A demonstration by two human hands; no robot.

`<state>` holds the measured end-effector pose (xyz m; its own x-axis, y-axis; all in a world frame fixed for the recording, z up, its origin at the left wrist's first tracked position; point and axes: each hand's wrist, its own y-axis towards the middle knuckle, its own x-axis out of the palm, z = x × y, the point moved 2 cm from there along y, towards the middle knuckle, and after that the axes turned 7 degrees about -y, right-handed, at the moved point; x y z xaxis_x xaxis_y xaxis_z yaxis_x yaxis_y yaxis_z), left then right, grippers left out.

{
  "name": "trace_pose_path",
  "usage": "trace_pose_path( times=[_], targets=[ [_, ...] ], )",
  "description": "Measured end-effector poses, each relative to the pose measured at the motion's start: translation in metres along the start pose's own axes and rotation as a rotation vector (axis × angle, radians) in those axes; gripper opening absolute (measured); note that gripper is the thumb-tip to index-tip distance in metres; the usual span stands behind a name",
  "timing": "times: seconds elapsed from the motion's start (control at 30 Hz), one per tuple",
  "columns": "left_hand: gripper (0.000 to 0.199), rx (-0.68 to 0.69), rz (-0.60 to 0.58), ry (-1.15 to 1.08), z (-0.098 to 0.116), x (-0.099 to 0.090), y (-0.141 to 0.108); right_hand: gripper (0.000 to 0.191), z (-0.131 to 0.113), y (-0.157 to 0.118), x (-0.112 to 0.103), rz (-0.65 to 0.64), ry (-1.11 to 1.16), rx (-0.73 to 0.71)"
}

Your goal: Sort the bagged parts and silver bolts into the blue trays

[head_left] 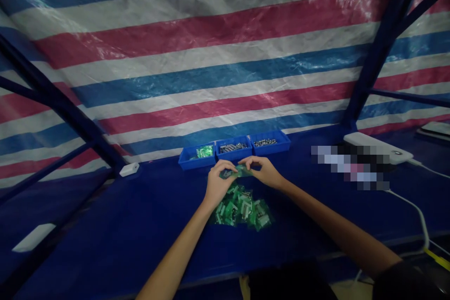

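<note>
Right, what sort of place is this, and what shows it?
Probably a makeshift workshop: three bins with small items inside, a pile of green bags, and a striped sheet behind.

Fingers (225,164) partly hide the green packet (243,171); the black sleeve (404,283) is cut off.

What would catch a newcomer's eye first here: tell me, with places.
The big red, white and blue striped sheet fills the view behind the blue table. Between the forearms lies a heap of green packets; just beyond it, the left hand and right hand hold a single green packet. Past them, three blue trays stand in a row.
</note>
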<state>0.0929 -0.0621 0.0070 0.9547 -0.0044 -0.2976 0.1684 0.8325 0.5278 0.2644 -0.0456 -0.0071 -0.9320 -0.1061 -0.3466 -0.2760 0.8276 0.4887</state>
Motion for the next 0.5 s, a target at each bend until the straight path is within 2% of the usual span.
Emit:
trace_pose_path(
  times=[0.1, 0.13, 0.17, 0.23, 0.3, 0.43, 0.5],
  targets=[
    [0.006, 0.05, -0.053, 0.059, 0.008, 0.0, -0.001, 0.009, -0.003, -0.001, -0.002, 0.064, -0.089, -0.07],
    [0.004, 0.029, -0.027, 0.048, 0.008, -0.002, 0.0, 0.007, -0.002, -0.001, -0.002, 0.077, -0.097, -0.048],
    [0.009, -0.002, 0.019, 0.026, 0.006, -0.006, 0.002, 0.012, -0.001, -0.001, -0.002, 0.084, -0.1, -0.013],
    [0.026, -0.081, 0.152, -0.032, -0.002, -0.017, 0.008, 0.028, 0.001, -0.001, -0.001, 0.086, -0.107, 0.051],
    [0.038, -0.135, 0.276, -0.063, -0.015, -0.034, 0.015, 0.033, 0.001, 0.0, 0.0, 0.086, -0.123, 0.07],
    [0.037, -0.114, 0.609, 0.017, -0.044, -0.078, 0.024, 0.027, -0.001, 0.0, -0.001, 0.095, -0.153, 0.047],
    [0.033, -0.063, 0.731, 0.098, -0.053, -0.096, 0.025, 0.024, -0.004, 0.0, -0.003, 0.097, -0.183, 0.016]
  ],
)
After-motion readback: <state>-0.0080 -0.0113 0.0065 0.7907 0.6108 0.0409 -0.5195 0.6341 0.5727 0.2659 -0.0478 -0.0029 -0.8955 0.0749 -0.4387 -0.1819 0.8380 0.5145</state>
